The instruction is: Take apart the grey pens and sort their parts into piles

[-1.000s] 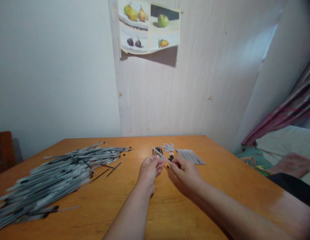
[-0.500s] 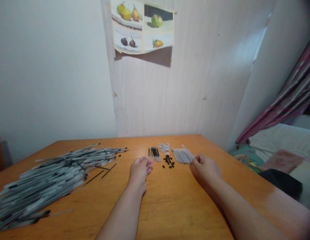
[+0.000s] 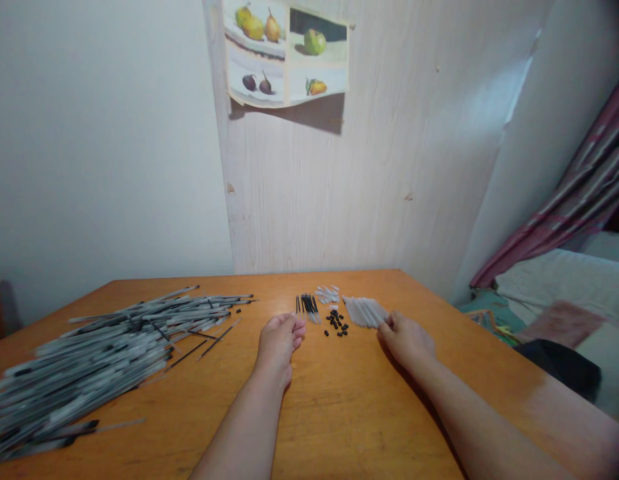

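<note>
Translucent plastic tubes [image 3: 365, 312] side by side in row, right of middle on counter [image 3: 334, 407]. Right hand [image 3: 406, 339] at row's near right end, fingers bent together; cannot tell whether they grip tube. Small black caps [image 3: 338, 325] scattered just left of row, small whitish pieces [image 3: 327, 294] beyond them. Slim black rods [image 3: 309, 304] farther left; left hand [image 3: 280, 335] just nearer, fingers curled in, cannot tell whether around anything. Big pile of black-tipped sticks [image 3: 114, 360] at left. Fruit pictures [image 3: 286, 57] on far wall [image 3: 314, 200].
</note>
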Available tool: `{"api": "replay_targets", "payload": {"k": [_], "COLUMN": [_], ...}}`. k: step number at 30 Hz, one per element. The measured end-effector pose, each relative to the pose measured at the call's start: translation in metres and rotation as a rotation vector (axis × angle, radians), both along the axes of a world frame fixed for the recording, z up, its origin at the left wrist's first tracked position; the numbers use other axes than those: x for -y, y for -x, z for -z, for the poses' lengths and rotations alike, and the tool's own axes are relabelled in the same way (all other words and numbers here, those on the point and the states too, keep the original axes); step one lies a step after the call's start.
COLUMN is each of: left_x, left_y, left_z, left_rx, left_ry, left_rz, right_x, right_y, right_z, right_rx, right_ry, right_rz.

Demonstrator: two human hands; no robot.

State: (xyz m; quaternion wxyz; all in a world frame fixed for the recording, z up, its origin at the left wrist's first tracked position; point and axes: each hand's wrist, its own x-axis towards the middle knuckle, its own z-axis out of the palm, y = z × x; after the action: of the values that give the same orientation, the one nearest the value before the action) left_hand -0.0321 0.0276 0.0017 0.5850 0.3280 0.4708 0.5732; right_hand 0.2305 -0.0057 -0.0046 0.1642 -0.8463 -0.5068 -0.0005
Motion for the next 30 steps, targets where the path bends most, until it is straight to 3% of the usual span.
{"api": "replay_targets", "payload": {"k": [30], "left_x": [-0.0004], "left_y": [-0.0006], "left_z": [-0.0005], "left_rx": [-0.019], "left_ry": [0.025], "left_rz": [-0.016], "right_x": [0.0006], "right_y": [0.0010], "right_z": [-0.0023], "right_rx": [-0.032], "right_ry": [-0.022], "right_rz": [0.000]}}
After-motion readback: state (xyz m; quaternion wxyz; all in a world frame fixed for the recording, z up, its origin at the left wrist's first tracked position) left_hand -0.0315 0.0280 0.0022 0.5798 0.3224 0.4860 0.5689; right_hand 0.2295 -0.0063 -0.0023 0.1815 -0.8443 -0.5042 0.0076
